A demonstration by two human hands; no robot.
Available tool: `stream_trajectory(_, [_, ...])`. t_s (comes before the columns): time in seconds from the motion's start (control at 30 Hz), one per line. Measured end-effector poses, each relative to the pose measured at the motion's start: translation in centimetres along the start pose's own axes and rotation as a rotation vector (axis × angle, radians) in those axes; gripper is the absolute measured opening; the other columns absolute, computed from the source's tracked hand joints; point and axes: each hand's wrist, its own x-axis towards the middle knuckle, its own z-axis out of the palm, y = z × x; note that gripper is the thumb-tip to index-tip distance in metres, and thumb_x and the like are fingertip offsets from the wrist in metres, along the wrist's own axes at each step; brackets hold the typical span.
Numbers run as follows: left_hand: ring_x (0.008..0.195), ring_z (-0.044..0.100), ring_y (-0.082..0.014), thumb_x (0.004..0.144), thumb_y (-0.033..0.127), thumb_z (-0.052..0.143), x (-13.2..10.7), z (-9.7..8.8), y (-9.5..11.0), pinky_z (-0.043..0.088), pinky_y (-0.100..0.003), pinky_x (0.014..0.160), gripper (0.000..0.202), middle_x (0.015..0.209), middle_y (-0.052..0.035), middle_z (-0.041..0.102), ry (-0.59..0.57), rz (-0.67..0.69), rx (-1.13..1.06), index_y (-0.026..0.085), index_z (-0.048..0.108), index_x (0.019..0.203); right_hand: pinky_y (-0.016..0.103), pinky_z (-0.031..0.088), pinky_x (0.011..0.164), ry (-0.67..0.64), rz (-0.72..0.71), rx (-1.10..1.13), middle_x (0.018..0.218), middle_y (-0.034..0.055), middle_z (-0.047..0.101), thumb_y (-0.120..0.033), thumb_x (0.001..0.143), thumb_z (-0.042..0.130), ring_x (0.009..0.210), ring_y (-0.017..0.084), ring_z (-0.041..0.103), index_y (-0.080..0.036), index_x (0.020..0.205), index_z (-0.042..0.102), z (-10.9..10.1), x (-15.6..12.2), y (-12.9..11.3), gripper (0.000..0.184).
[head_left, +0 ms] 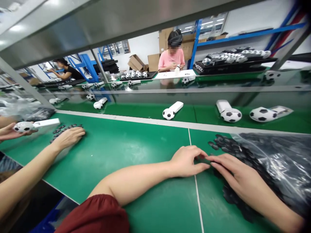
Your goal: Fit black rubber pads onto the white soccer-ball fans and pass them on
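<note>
Many black pieces [224, 142] lay loose in a heap at the right of the green counter [145, 139], spilling along the near edge of a clear plastic bag [289, 165]. The left hand [186, 161] reached in from the left, its thumb and forefinger curved, with a plain gap between them and nothing clearly held. The right hand [235, 170] lay over the heap's left side, thumb and forefinger almost closed; something dark seemed to show at the tips, too small to tell whether it was gripped. The fingertips of the two hands all but met, just right of the white line [198, 194].

The step in hand looked to be picking out or passing over a single piece. As judged from that pose, the next move called for a light fingertip pinch and a steady meeting of the hands, so that no piece slipped.

On the far side, balls with white handles [230, 114] rested on the green strip [138, 110]. At the left, a co-worker's hand [69, 138] touched a smaller scatter of pieces.
</note>
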Motion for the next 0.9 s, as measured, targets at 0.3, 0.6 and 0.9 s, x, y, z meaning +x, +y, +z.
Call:
stream_trajectory(0.3, [0.081, 0.061, -0.0151, 0.074, 0.032, 0.065, 0.06, 0.26, -0.27, 0.047, -0.026, 0.076, 0.03, 0.087, -0.0032, 0.065, 0.023, 0.01, 0.01, 0.015, 0.059, 0.098, 0.03, 0.055, 0.071, -0.004, 0.11, -0.006, 0.094, 0.0043, 0.068, -0.048, 0.082, 0.041, 0.085, 0.021, 0.066, -0.023, 0.092, 0.063, 0.43, 0.16, 0.8, 0.035])
stream_trajectory(0.6, [0.083, 0.061, -0.0153, 0.073, 0.032, 0.066, -0.02, 0.15, -0.07, 0.045, -0.026, 0.077, 0.029, 0.087, -0.0023, 0.065, 0.006, 0.021, 0.03, 0.017, 0.06, 0.097, 0.027, 0.055, 0.064, -0.057, 0.19, -0.006, 0.088, 0.0032, 0.069, -0.048, 0.081, 0.041, 0.075, 0.019, 0.067, -0.023, 0.089, 0.061, -0.18, 0.36, 0.31, 0.033])
stream_trajectory(0.9, [0.086, 0.061, -0.0157, 0.074, 0.034, 0.064, -0.02, -0.01, 0.06, 0.043, -0.028, 0.078, 0.025, 0.089, -0.0009, 0.065, -0.037, -0.017, 0.024, 0.02, 0.06, 0.095, 0.032, 0.054, 0.077, 0.032, 0.126, 0.013, 0.099, 0.0048, 0.069, -0.038, 0.085, 0.044, 0.088, 0.021, 0.066, -0.022, 0.098, 0.062, -0.03, 0.21, 0.44, 0.028])
